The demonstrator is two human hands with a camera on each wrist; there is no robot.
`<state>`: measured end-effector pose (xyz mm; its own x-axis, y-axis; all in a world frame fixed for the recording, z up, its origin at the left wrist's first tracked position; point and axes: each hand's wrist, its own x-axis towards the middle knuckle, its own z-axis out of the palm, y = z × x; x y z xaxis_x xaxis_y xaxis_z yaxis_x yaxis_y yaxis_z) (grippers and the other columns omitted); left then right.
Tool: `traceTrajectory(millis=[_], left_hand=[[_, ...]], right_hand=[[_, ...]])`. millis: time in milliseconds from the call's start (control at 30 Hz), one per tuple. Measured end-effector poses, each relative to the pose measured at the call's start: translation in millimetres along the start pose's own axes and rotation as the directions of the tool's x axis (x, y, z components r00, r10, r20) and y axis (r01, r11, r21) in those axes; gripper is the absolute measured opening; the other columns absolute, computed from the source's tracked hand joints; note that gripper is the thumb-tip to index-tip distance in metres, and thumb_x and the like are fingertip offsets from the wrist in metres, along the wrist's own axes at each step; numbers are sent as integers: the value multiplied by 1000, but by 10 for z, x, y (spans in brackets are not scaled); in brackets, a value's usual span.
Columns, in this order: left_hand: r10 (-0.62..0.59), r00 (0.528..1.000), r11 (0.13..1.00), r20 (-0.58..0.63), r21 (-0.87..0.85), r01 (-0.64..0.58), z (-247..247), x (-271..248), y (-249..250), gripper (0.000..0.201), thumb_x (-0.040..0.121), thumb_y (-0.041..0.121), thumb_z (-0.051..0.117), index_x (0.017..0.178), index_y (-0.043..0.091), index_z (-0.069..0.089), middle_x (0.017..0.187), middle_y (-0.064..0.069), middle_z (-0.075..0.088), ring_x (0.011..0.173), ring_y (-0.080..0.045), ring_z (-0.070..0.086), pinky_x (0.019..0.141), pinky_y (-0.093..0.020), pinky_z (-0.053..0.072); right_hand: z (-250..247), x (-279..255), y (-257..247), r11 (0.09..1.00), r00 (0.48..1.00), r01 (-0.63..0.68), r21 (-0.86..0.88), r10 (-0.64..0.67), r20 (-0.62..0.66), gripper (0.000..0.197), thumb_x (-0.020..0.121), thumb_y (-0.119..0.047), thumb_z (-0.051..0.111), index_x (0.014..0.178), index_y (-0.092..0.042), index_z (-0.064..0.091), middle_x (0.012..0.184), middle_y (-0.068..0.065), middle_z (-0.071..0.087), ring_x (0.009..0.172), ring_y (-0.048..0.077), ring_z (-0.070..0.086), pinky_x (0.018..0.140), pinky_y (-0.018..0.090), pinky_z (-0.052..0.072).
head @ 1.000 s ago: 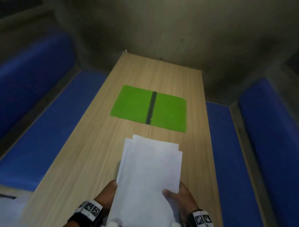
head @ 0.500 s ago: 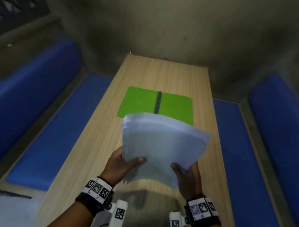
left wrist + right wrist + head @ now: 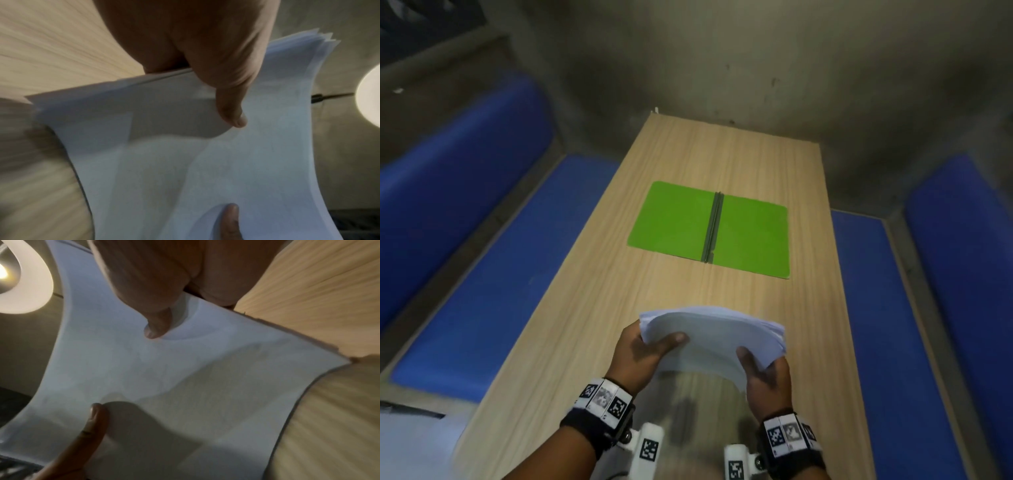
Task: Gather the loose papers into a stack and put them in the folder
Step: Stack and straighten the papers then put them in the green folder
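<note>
I hold a stack of white papers (image 3: 714,337) on edge near the table's front, its top bowed. My left hand (image 3: 643,349) grips the left side, thumb on the near face. My right hand (image 3: 763,371) grips the right side the same way. In the left wrist view the papers (image 3: 205,154) fill the frame under my thumb. The right wrist view shows the papers (image 3: 174,378) pinched between thumb and fingers. The green folder (image 3: 709,229) lies open and flat in the middle of the table, dark spine up the centre.
The wooden table (image 3: 592,308) is long and narrow, its far end against a grey wall. Blue padded benches (image 3: 482,274) run along both sides, the right one (image 3: 887,308) close to the table edge.
The papers went from lying flat near me to being lifted and fanned, and now stand lower and closer to the table, gathered between both hands.
</note>
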<state>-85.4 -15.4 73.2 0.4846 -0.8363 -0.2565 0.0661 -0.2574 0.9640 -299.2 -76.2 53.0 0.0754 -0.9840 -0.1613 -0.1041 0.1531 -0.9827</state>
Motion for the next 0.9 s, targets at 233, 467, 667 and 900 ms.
traceTrajectory(millis=[233,467,667,900], left_hand=[[307,950,947,-65,-77,-311,12,-128,198,51,65,38,79,110,17,67,98,-6,74,93,-12,69,83,-19,53],[307,900,951,-310,53,-306,274,-96,357,12,89,22,68,79,19,63,80,15,66,76,2,60,69,-7,41],[302,936,952,-181,-1,-308,101,-55,164,43,70,52,65,106,29,59,100,6,64,88,-1,58,76,-13,44],[51,999,998,15,-41,-51,70,12,-112,55,51,15,97,99,12,70,88,-4,78,84,-18,74,64,-19,55]], right_hand=[[-72,11,-349,948,966,250,197,-231,-115,53,72,-39,69,110,-6,54,100,10,61,90,19,62,78,33,52],[159,51,-456,974,923,221,-56,-227,-309,33,81,-55,56,79,-22,59,75,0,62,75,24,61,68,48,54],[68,105,-330,982,972,181,50,-171,-164,48,64,-65,71,84,-22,61,81,3,64,78,23,61,70,42,52],[-40,111,-93,1000,999,0,9,0,49,49,47,-27,92,90,-14,71,88,-3,77,83,17,73,70,28,58]])
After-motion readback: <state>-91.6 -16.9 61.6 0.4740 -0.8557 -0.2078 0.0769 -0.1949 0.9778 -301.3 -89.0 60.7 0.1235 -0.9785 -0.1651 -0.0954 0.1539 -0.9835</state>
